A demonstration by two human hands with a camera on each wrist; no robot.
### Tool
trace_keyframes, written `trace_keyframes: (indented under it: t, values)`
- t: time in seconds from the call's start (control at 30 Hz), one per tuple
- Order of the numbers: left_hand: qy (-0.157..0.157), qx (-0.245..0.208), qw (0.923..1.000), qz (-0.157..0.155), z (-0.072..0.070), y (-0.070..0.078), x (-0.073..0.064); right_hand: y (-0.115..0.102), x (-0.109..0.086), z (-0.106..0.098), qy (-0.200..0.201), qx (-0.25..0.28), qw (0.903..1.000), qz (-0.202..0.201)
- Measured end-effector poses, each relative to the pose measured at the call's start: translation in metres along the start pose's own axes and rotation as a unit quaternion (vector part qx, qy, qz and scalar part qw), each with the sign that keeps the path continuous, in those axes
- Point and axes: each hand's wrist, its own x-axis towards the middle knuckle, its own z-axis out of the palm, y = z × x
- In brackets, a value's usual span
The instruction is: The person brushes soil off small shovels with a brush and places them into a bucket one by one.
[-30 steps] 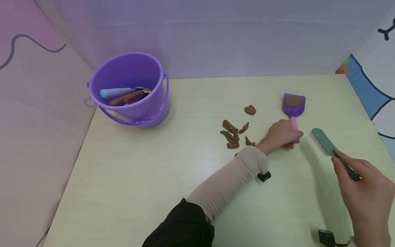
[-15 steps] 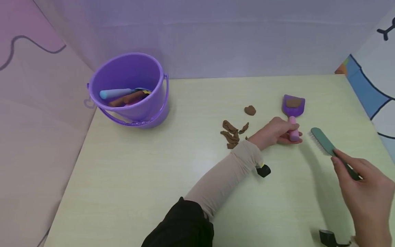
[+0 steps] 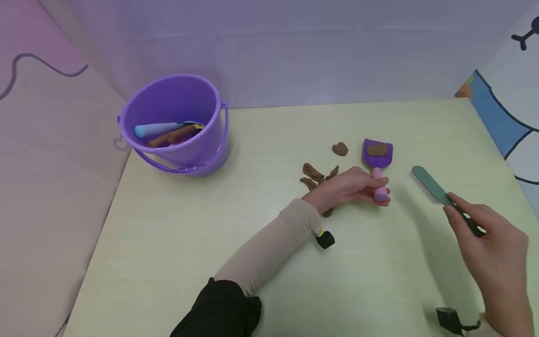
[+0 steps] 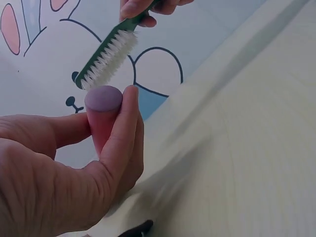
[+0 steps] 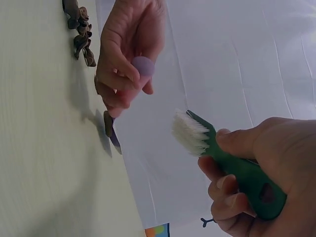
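My left hand (image 3: 349,186) grips the pink handle of a small purple toy shovel (image 3: 384,161). A flat brown piece (image 3: 377,149) lies in the shovel's scoop. In the left wrist view the pink handle (image 4: 102,121) stands between thumb and fingers, its lilac end toward the camera. My right hand (image 3: 490,243) holds a green brush (image 3: 433,183) by its handle, to the right of the shovel. White bristles (image 5: 190,133) show clearly in the right wrist view. Several brown curled pieces (image 3: 312,172) lie on the table by my left wrist, partly hidden by it.
A purple bucket (image 3: 214,150) with a lowered handle stands at the back left, holding a light blue handle (image 3: 156,129) and brown things. One brown lump (image 3: 340,149) lies alone left of the shovel. A pale curtain (image 3: 316,56) hangs behind the table (image 3: 168,243).
My left hand has shifted its grip on the handle, then drawn the shovel left with the brown piece in it. My right hand has moved slightly left with the brush.
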Motion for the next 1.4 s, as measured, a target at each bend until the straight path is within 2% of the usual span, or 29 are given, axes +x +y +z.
trace_keyframes:
  t: [0.07, 0.23, 0.47, 0.63, 0.8, 1.0, 1.2, 1.4]
  values:
    - [-0.003, -0.003, 0.9999, -0.010, -0.008, -0.002, -0.011, -0.002, 0.002, 0.001, -0.015, 0.004, 0.9998, -0.015]
    - [-0.001, 0.008, 0.9996, -0.027, -0.021, -0.009, -0.039, -0.008, 0.008, 0.007, -0.053, 0.025, 0.9944, -0.089]
    - [-0.040, 0.059, 0.9975, -0.001, -0.029, -0.017, -0.078, -0.021, 0.022, 0.019, -0.109, 0.048, 0.9784, -0.169]
    - [-0.056, 0.077, 0.9954, 0.012, -0.032, -0.020, -0.099, -0.033, 0.034, 0.024, -0.142, 0.052, 0.9632, -0.222]
    - [-0.065, 0.066, 0.9955, 0.018, -0.036, -0.023, -0.119, -0.048, 0.043, 0.031, -0.161, 0.076, 0.9482, -0.263]
    - [-0.090, 0.059, 0.9935, 0.038, -0.040, -0.024, -0.142, -0.061, 0.059, 0.042, -0.197, 0.100, 0.9182, -0.329]
    - [-0.092, 0.050, 0.9934, 0.047, -0.041, -0.021, -0.159, -0.076, 0.075, 0.047, -0.221, 0.120, 0.8879, -0.385]
    - [-0.090, 0.045, 0.9934, 0.056, -0.046, -0.017, -0.170, -0.090, 0.085, 0.048, -0.253, 0.121, 0.8791, -0.385]
